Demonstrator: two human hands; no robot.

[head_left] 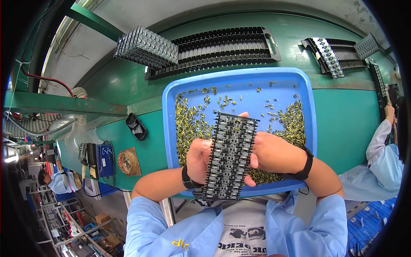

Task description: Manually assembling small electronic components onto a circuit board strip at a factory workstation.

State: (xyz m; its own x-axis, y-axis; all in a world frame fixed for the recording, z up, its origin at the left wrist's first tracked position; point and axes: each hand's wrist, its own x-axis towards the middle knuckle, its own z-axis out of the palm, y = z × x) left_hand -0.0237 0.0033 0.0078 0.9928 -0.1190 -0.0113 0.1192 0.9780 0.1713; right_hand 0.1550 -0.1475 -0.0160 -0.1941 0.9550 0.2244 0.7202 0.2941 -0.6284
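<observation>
A long black-and-silver panel of small parts [231,156] is held upright-lengthwise over a blue plastic tray [167,115]. My left hand [198,160] is closed round its left edge, thumb near the upper part. At the right edge, my right hand [272,155] grips the same panel with curled fingers; some fingertips show past the edge and one above the top end. Many small yellow-and-black cylindrical pieces [190,122] lie heaped along the left and right sides of the tray, with loose ones scattered toward its far side.
Behind the tray stands a black slotted rack [222,45] with a stack of similar panels [145,48] at its left. Another rack [342,53] is at far right, near a co-worker's hand [389,112]. A black holder [136,127], small round dish [127,162] and blue box [102,160] sit left.
</observation>
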